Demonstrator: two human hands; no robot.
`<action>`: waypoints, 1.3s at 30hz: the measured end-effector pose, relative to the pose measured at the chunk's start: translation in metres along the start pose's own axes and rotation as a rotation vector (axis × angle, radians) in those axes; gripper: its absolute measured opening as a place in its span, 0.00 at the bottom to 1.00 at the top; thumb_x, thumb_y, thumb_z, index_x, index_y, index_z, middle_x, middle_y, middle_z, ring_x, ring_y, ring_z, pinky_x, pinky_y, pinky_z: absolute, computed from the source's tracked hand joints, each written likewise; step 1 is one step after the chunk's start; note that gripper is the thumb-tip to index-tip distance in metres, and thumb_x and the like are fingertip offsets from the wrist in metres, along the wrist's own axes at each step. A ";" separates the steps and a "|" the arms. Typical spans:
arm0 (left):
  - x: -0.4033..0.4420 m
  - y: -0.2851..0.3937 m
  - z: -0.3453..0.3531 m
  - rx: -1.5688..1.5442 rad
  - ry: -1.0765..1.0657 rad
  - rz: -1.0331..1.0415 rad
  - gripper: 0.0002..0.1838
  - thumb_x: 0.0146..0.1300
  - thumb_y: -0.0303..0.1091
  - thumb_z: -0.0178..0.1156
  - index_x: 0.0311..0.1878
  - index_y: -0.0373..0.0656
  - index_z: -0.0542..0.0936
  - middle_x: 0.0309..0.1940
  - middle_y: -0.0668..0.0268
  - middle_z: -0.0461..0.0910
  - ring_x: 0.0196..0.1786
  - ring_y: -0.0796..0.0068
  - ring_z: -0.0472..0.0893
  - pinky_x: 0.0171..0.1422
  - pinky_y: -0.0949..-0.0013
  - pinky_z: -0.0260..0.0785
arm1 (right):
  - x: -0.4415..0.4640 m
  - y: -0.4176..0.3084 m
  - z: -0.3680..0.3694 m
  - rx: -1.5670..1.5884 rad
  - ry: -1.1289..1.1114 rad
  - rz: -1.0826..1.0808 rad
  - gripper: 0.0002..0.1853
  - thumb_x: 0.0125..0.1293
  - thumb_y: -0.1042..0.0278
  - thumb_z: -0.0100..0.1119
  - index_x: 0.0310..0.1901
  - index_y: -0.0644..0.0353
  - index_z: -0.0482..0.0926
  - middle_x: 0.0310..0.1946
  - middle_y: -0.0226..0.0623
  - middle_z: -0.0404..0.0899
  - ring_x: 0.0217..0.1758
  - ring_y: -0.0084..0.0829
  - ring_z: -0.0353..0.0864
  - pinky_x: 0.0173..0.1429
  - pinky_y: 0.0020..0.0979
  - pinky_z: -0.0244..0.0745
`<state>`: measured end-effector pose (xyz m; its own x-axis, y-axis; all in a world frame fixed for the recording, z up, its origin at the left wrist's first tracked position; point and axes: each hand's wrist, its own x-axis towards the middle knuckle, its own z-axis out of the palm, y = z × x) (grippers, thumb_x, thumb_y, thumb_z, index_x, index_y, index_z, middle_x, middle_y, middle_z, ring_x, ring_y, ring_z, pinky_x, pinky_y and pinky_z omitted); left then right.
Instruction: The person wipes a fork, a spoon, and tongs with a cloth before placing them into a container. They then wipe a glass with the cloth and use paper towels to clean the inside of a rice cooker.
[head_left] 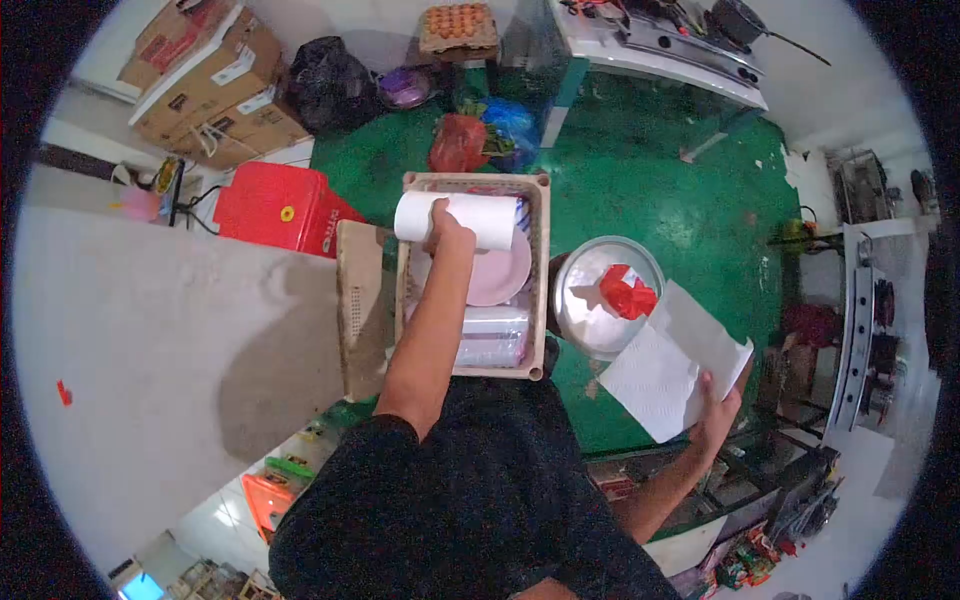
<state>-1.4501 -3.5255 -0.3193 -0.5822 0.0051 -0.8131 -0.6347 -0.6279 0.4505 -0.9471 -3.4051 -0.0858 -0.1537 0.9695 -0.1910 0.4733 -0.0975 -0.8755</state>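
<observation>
My left hand (pixel 449 232) is closed round a white paper towel roll (pixel 485 220), held at the far end of a beige plastic crate (pixel 541 290). Inside the crate lie a pink plate (pixel 497 277) and clear plastic-wrapped packs (pixel 493 335). Off to the right, my right hand (pixel 714 412) grips a torn-off paper towel sheet (pixel 668 365) by its lower right edge, thumb on top and the other fingers partly hidden. Near the sheet's upper left edge, a crumpled red plastic packet (pixel 628 292) rests on a round metal lid (pixel 582 300).
A beige crate lid (pixel 362 310) stands against the crate's left side, beside a white table (pixel 280 340). Beyond are a red box (pixel 275 208), cardboard boxes (pixel 215 90), a black bag (pixel 335 82) and an egg tray (pixel 458 25). Stoves (pixel 862 330) stand at the right.
</observation>
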 end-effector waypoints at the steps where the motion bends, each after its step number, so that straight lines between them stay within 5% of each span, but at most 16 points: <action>1: 0.003 -0.003 0.008 0.027 0.079 -0.010 0.32 0.54 0.42 0.62 0.64 0.47 0.70 0.56 0.56 0.77 0.56 0.50 0.78 0.61 0.38 0.70 | -0.007 0.006 -0.005 0.036 0.034 0.022 0.17 0.63 0.63 0.69 0.44 0.72 0.81 0.35 0.34 0.82 0.34 0.23 0.76 0.39 0.28 0.71; 8: 0.015 -0.007 0.031 0.651 0.179 0.201 0.34 0.57 0.38 0.58 0.68 0.48 0.64 0.60 0.54 0.74 0.59 0.49 0.77 0.64 0.41 0.67 | -0.040 0.036 -0.021 0.199 0.174 0.164 0.17 0.62 0.66 0.70 0.44 0.73 0.80 0.37 0.35 0.82 0.36 0.24 0.77 0.42 0.28 0.71; 14: 0.020 -0.007 0.050 1.553 -0.059 0.405 0.35 0.61 0.35 0.55 0.73 0.49 0.58 0.64 0.52 0.71 0.61 0.49 0.76 0.66 0.44 0.65 | -0.046 0.053 -0.028 0.145 0.217 0.202 0.18 0.62 0.64 0.70 0.45 0.73 0.81 0.38 0.36 0.83 0.38 0.25 0.77 0.44 0.28 0.72; 21: 0.103 -0.045 0.031 1.909 -0.160 0.479 0.37 0.67 0.36 0.52 0.76 0.47 0.49 0.69 0.54 0.67 0.64 0.54 0.75 0.77 0.48 0.53 | -0.055 0.053 -0.028 0.093 0.259 0.207 0.19 0.62 0.62 0.70 0.44 0.73 0.81 0.38 0.36 0.83 0.38 0.26 0.77 0.45 0.29 0.72; 23: 0.068 -0.034 0.028 1.740 -0.111 0.421 0.36 0.65 0.55 0.52 0.70 0.44 0.61 0.65 0.50 0.70 0.61 0.56 0.76 0.70 0.52 0.62 | -0.054 0.054 -0.026 0.101 0.269 0.206 0.19 0.62 0.62 0.70 0.44 0.73 0.82 0.38 0.36 0.83 0.38 0.26 0.77 0.45 0.30 0.73; 25: 0.034 -0.023 0.030 1.603 -0.052 0.345 0.36 0.64 0.58 0.51 0.69 0.43 0.66 0.64 0.49 0.70 0.60 0.55 0.77 0.65 0.53 0.68 | -0.053 0.052 -0.025 0.120 0.265 0.206 0.18 0.62 0.63 0.70 0.43 0.73 0.82 0.38 0.35 0.83 0.37 0.26 0.77 0.44 0.30 0.73; 29: -0.002 -0.007 0.041 1.399 0.081 0.168 0.34 0.63 0.33 0.52 0.73 0.45 0.59 0.66 0.50 0.69 0.62 0.49 0.75 0.57 0.50 0.75 | -0.052 0.045 -0.028 0.169 0.175 0.226 0.16 0.61 0.68 0.71 0.45 0.69 0.80 0.40 0.35 0.83 0.38 0.25 0.80 0.43 0.27 0.73; 31: -0.039 -0.001 0.047 1.339 0.029 0.188 0.36 0.62 0.29 0.55 0.75 0.46 0.57 0.67 0.50 0.69 0.63 0.47 0.74 0.59 0.47 0.73 | -0.058 0.021 -0.021 0.170 0.144 0.205 0.16 0.60 0.68 0.71 0.45 0.68 0.80 0.40 0.35 0.83 0.38 0.25 0.80 0.44 0.28 0.74; 34: -0.049 0.000 0.045 1.462 -0.109 0.358 0.38 0.61 0.43 0.58 0.73 0.44 0.60 0.65 0.51 0.70 0.62 0.49 0.75 0.66 0.48 0.67 | -0.066 0.028 -0.024 0.140 0.023 0.221 0.16 0.61 0.69 0.70 0.46 0.68 0.80 0.39 0.34 0.83 0.38 0.25 0.79 0.44 0.28 0.73; 35: 0.013 -0.012 0.036 1.611 -0.080 0.396 0.39 0.61 0.54 0.56 0.71 0.41 0.63 0.64 0.52 0.72 0.61 0.53 0.76 0.67 0.51 0.66 | -0.070 0.022 -0.021 0.126 0.012 0.219 0.15 0.61 0.69 0.69 0.46 0.68 0.80 0.39 0.34 0.82 0.38 0.24 0.78 0.44 0.27 0.72; 37: 0.029 -0.015 0.034 1.352 -0.022 0.236 0.43 0.59 0.64 0.55 0.69 0.42 0.67 0.65 0.54 0.71 0.64 0.53 0.71 0.67 0.47 0.62 | -0.076 0.002 -0.008 0.098 -0.010 0.213 0.15 0.61 0.69 0.68 0.46 0.68 0.80 0.38 0.33 0.82 0.37 0.24 0.77 0.43 0.27 0.71; 39: -0.008 -0.004 0.048 0.719 0.030 -0.031 0.42 0.56 0.66 0.56 0.69 0.48 0.69 0.68 0.57 0.68 0.71 0.50 0.62 0.66 0.36 0.55 | -0.078 0.003 -0.004 0.085 -0.004 0.213 0.14 0.61 0.70 0.67 0.45 0.68 0.81 0.36 0.31 0.82 0.36 0.22 0.76 0.42 0.27 0.71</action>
<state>-1.4674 -3.4855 -0.2968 -0.5510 -0.0129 -0.8344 -0.8341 0.0400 0.5501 -0.9306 -3.4799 -0.0715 -0.0622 0.9241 -0.3771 0.4205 -0.3184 -0.8496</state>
